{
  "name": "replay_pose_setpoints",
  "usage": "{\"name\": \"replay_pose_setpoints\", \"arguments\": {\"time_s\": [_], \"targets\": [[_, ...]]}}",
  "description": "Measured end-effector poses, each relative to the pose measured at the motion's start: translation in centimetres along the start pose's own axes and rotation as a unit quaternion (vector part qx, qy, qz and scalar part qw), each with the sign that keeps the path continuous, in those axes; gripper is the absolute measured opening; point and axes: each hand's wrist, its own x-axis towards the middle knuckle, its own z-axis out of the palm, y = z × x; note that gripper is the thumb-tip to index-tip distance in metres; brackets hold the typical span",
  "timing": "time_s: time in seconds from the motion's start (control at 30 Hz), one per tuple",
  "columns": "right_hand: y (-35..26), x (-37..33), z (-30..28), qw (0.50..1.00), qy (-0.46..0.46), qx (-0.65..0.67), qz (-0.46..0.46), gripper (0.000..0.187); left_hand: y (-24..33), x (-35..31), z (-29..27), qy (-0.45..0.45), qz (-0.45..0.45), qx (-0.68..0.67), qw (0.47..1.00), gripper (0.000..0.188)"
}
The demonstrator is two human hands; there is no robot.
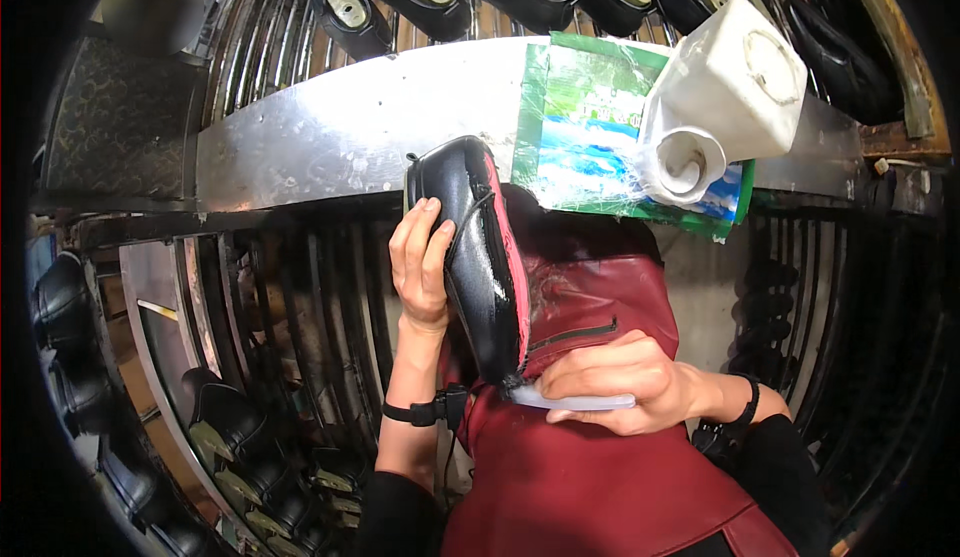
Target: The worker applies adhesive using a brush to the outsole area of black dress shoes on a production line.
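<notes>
Left hand (420, 267), half open, holds the black shoe (465, 247) by its side, likely to keep it still. Right hand (625, 382) is closed on a white brush (595, 401), its tip at the shoe's low end. The shoe is up over the red apron (570, 487), perhaps so both hands can reach.

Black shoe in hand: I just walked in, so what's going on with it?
The left hand holds the black shoe, its pinkish edge facing right. The right hand grips a pale-handled tool, seemingly a brush, its tip at the shoe's near end. Beyond, a white container sits on a green-bordered sheet.
</notes>
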Motion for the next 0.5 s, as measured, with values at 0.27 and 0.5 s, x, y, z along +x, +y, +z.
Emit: {"name": "replay_pose_setpoints", "arguments": {"time_s": [0.27, 0.5], "targets": [[1.2, 3.0, -2.0, 0.922, 0.270, 0.181, 0.210, 0.013, 1.8, 1.5, -0.8, -0.028, -0.027, -0.001, 0.999, 0.047], [-2.1, 3.6, -3.6, 0.998, 0.059, 0.000, -0.029, 0.016, 2.3, 4.6, -1.6, -0.052, -0.091, 0.021, 0.994, 0.049]]}}
